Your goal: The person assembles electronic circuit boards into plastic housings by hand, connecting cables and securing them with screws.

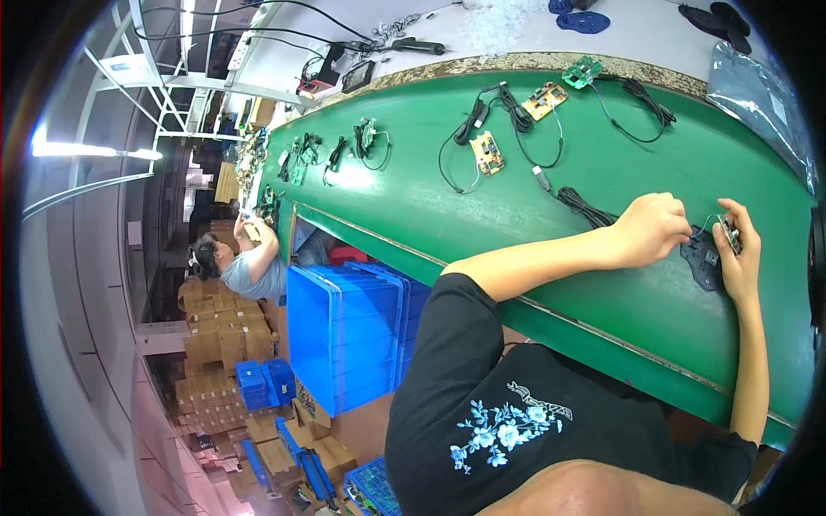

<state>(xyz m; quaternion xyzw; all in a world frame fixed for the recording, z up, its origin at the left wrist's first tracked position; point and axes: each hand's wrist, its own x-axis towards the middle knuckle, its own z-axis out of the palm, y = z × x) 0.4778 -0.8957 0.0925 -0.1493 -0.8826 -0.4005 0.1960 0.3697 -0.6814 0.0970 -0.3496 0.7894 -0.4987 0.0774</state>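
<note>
My right hand (740, 258) grips a small circuit board (730, 232) between thumb and fingers, at the right of the green bench. A thin wire (704, 225) runs from that board toward my left hand (650, 230). The left fingers are pinched together; what is in them is hidden. Between and below my hands lies a dark, flat, curved plastic piece (703, 261) on the bench. Behind my left wrist rests a coiled black cable (585, 206) with a USB plug (540, 178).
Along the green bench (404, 189) lie yellow boards (487, 153) with cables, a green board (582, 72) and more cabled boards farther left. A silvery bag (761, 107) is at far right. Blue bins (344, 335) stand left of me. Another person (254, 262) works at the bench's far end.
</note>
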